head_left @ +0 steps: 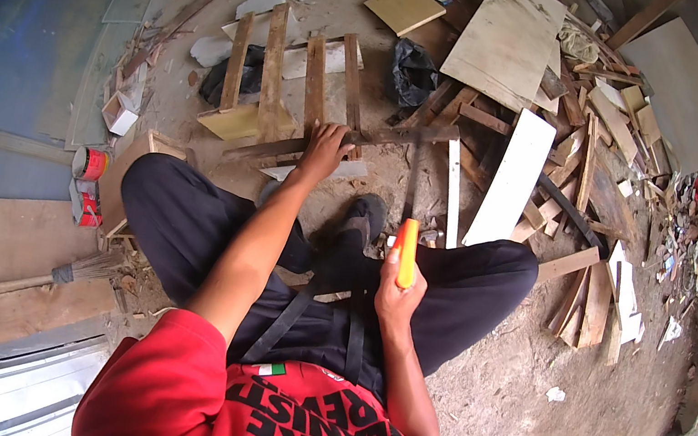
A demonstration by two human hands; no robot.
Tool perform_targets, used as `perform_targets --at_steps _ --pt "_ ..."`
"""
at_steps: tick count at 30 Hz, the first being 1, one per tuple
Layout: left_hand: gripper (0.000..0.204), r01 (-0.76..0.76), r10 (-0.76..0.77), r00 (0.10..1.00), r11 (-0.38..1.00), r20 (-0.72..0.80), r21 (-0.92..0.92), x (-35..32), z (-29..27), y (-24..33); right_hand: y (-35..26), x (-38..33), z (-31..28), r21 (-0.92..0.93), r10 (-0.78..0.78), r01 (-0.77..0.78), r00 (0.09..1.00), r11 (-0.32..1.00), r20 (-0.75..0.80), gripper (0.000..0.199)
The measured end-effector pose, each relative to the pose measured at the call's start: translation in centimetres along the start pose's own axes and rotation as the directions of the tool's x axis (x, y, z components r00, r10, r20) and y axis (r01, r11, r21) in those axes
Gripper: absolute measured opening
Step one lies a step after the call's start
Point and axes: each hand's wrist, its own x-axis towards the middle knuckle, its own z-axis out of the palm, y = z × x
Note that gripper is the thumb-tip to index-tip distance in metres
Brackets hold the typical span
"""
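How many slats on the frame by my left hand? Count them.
4, side by side: far-left slat, second slat, third slat, right slat above the left hand. Scrap may hide others.

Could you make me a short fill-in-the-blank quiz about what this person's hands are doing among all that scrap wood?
1. The right hand grips a tool handle whose colour is ____.
2. The left hand rests on a long dark wooden ____ lying across the slatted frame.
3. The person sits on the ground wearing a shirt coloured ____.
4. By the person's left leg lies a ____ with a wooden handle and bristles.

Missing words: orange; strip; red; brush
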Motion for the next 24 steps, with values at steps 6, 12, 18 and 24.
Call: perform_targets --at_steps 6,12,18,24 --pt "0.039 0.001 -0.001 0.998 1.0 -0.061 0.003 1.8 0.4 1.7 0.7 1.4 -0.4 -0.165 -0.069 0.097 0.984 0.982 0.166 0.04" --pt "0.035 0.05 -0.047 0.977 0.999 -0.208 0.009 0.7 1.6 2.0 1.4 2.0 -0.8 -0.114 -0.035 0.061 0.976 0.992 0.216 0.042" --pt "0.022 0.17 -0.16 0.939 0.985 -0.304 0.006 4.6 2.7 3.1 1.9 2.1 -1.1 -0.193 0.008 0.041 0.969 0.98 0.246 0.042" --pt "0.008 0.248 -0.241 0.948 0.969 -0.206 0.008 7.1 4.8 1.7 -0.6 2.9 -1.3 -0.3 0.12 -0.032 0.952 0.953 0.282 0.041"
